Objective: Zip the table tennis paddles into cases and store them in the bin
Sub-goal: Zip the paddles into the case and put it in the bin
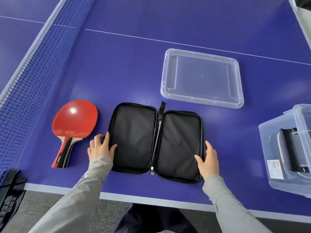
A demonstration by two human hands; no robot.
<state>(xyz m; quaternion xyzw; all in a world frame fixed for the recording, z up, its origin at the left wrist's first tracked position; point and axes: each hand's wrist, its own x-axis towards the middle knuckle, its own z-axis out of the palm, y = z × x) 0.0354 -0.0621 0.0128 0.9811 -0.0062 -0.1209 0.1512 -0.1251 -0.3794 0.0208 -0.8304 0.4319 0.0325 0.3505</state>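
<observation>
A black paddle case (155, 142) lies unzipped and spread flat near the front edge of the blue table, with nothing inside it. A red-faced paddle (74, 125) lies to its left, handle toward me. My left hand (101, 146) rests at the case's left edge with relaxed fingers, thumb on the lining. My right hand (207, 159) touches the case's right edge, thumb laid on the inside. A clear plastic bin (272, 137) stands at the right edge of view and holds a black zipped case (292, 148).
The bin's clear lid (202, 78) lies upside down behind the case. The table-tennis net (33, 78) runs along the left side. A black net-post strap (8, 195) hangs at the near left corner. Bare blue table (126, 64) lies beyond the case.
</observation>
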